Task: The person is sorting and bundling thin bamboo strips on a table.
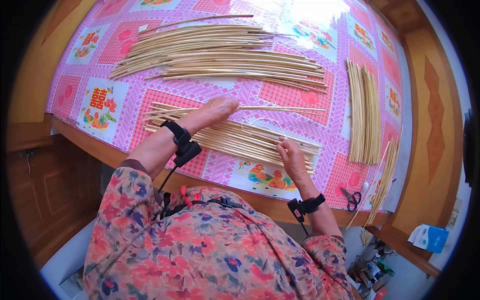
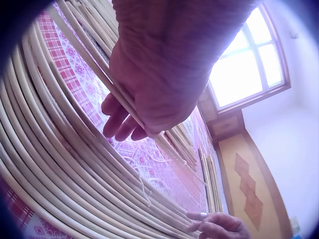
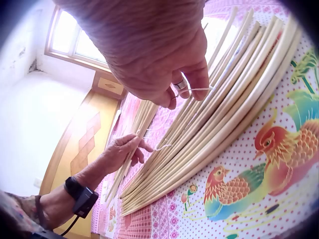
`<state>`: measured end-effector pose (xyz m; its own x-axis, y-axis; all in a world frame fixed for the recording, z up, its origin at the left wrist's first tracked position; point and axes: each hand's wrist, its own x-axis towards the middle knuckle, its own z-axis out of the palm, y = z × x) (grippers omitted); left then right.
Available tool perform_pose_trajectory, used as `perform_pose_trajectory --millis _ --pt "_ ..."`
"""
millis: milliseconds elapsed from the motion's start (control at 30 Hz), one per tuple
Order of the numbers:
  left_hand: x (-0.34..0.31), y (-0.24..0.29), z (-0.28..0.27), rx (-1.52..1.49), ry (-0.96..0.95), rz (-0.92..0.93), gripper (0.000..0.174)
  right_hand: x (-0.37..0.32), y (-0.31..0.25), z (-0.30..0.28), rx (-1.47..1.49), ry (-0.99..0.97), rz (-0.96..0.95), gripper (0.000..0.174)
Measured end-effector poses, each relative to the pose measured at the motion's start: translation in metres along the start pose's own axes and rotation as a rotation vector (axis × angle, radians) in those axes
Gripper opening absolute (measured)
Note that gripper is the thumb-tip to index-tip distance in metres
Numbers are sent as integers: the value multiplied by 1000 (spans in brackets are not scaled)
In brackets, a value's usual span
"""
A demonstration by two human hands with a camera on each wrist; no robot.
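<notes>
My left hand (image 1: 217, 110) grips a few thin pale sticks (image 1: 285, 108), which jut out to the right above a flat row of similar sticks (image 1: 235, 142). Seen from the left wrist, a held stick (image 2: 115, 89) runs beneath the palm while the fingers curl below it. Toward the right end of the row, my right hand (image 1: 292, 156) pinches a thin white string (image 3: 199, 89) close over the sticks. A ring (image 3: 180, 85) sits on one of its fingers. Loose white string (image 1: 260, 120) also lies between the two hands.
A patterned pink cloth (image 1: 200, 90) covers the table. Two loose piles of sticks (image 1: 210, 40) lie at the far side. Bundled sticks (image 1: 364, 115) stand to the right, with more sticks (image 1: 385, 180) and scissors (image 1: 352, 199) near the front right edge.
</notes>
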<state>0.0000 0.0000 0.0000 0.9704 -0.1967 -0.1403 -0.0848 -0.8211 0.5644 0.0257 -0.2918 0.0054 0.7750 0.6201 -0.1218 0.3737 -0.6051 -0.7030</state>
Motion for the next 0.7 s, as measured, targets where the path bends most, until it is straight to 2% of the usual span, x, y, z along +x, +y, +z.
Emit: perform_pose_trajectory --millis 67,100,233,300,333,367,433,500,600,700 --pt "-7 -7 -2 -20 -47 -70 23 9 -6 2 -73 38 -104 7" --pt "21 11 19 -98 -11 -24 23 8 9 -36 -167 25 -78 7" --pt "4 -7 13 -93 8 -123 24 28 -12 -8 -141 160 -239 7" --pt "3 -9 18 -113 32 -139 25 25 -28 4 -272 56 -220 6" --pt "2 -9 22 -91 37 -159 25 22 -29 15 -245 90 -295 6" --pt "1 -10 25 -67 43 -179 25 21 -29 22 -246 85 -294 6" --pt "-1 -3 22 -82 52 -195 25 21 -30 33 -156 34 -164 6" --pt "-4 -1 25 -94 56 -211 24 27 -32 39 -199 73 -232 6" --pt "-4 -7 33 -98 159 -179 25 42 -33 50 -335 78 -420 5" --pt "-8 -5 34 -145 187 -208 24 47 -25 62 -476 24 -373 3"
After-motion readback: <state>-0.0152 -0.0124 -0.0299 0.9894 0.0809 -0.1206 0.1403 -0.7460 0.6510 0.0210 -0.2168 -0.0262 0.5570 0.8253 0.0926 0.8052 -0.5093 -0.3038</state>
